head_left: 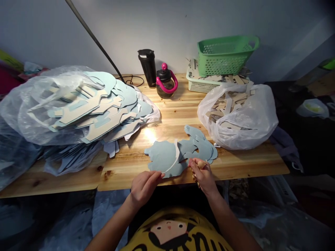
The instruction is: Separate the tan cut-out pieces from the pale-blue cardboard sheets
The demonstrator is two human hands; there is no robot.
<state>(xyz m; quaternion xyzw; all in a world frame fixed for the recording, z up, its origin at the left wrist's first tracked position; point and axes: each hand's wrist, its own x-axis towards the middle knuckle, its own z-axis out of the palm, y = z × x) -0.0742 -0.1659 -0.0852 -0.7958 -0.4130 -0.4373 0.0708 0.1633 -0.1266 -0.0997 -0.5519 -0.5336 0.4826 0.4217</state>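
My left hand (147, 185) pinches the lower left edge of a pale blue sheet cut-out (162, 155), which lies flat on the table near the front edge. A curved white strip (175, 162) runs across it, with one end close to my left fingertips. My right hand (203, 175) is closed around small tan pieces (201, 164), mostly hidden by the fingers; their kind is unclear. Its fingertips meet the cut-out's right side. More overlapping blue shapes (202, 144) lie just beyond that hand.
On the left, a plastic bag (21, 101) spills stacked blue-and-cream cut-outs (104, 108). At right stands a bag (256, 115) of tan scraps. Behind are a green basket (222, 64) on a pale tray (199, 85), a black tumbler (148, 69) and a pink-handled bottle (164, 85).
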